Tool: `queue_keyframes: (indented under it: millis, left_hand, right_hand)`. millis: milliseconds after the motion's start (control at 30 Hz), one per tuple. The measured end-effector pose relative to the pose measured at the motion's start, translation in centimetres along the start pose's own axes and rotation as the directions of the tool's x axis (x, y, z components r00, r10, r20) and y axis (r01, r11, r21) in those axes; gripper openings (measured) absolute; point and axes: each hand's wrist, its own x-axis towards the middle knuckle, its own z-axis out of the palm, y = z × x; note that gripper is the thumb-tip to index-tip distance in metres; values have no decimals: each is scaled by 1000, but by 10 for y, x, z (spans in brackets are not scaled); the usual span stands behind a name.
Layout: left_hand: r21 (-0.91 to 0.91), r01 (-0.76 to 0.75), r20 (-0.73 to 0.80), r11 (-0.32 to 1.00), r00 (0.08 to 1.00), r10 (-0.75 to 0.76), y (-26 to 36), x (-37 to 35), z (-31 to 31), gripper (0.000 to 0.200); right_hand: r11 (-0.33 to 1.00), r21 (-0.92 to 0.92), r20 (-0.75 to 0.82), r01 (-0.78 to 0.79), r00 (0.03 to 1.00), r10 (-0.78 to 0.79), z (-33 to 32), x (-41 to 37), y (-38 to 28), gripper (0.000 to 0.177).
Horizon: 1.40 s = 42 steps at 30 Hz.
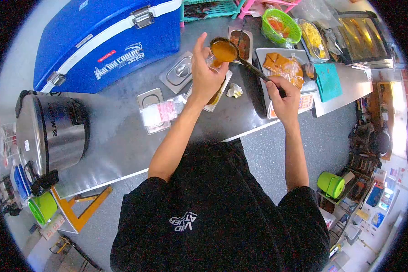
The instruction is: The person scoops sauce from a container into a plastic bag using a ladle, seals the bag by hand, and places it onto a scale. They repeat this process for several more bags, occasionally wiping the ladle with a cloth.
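Observation:
My right hand (pixel 283 100) grips a dark ladle (pixel 255 70) by its handle. The bowl of the ladle, full of orange-brown sauce (pixel 223 48), is tipped over my left hand (pixel 206 75). Between the fingers of that hand is a small clear plastic bag (pixel 216 63), and sauce runs down at its mouth. Below lies a metal food pan (pixel 217 99) with sauce in it, partly hidden by my left hand. A packet of clear bags (pixel 161 113) rests on a metal lid near my left forearm. Bags filled with orange-brown sauce (pixel 283 65) lie on a tray beyond my right hand.
A blue cooler box (pixel 118 54) and a large steel pot (pixel 61 129) stand at left. Near the hands are a metal lid (pixel 179 72), a crumpled wrapper (pixel 234 90) and a pan of reddish-brown food (pixel 242 41). A green basket (pixel 281 29) and teal board (pixel 328 81) sit at right.

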Motion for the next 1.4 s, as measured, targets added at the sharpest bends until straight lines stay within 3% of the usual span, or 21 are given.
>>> queue_keyframes:
  millis: [100, 200, 600, 900, 1300, 1400]
  left_hand:
    - [60, -39, -9, 997, 999, 39, 6, 2, -1, 89]
    - [-195, 82, 20, 977, 997, -80, 14, 2, 0, 89]
    - [-174, 14, 7, 985, 1000, -13, 23, 7, 0, 89]
    - [-290, 102, 55, 951, 994, -90, 20, 9, 0, 92]
    - [-310, 61, 29, 949, 998, -55, 28, 10, -3, 99]
    - [-317, 146, 65, 937, 989, -132, 25, 8, -4, 101]
  right_hand:
    - [1000, -17, -2, 12, 1000, -12, -1, 1, -2, 13]
    - [998, -41, -14, 55, 998, -55, -1, 2, -3, 13]
    - [965, -145, -61, 219, 971, -229, -7, 8, -20, 10]
    - [902, -237, -108, 361, 913, -394, -9, 12, -26, 13]
    - [773, -371, -90, 515, 808, -582, -11, 17, -24, 20]
    - [757, -388, -100, 526, 792, -602, -9, 18, -22, 21]
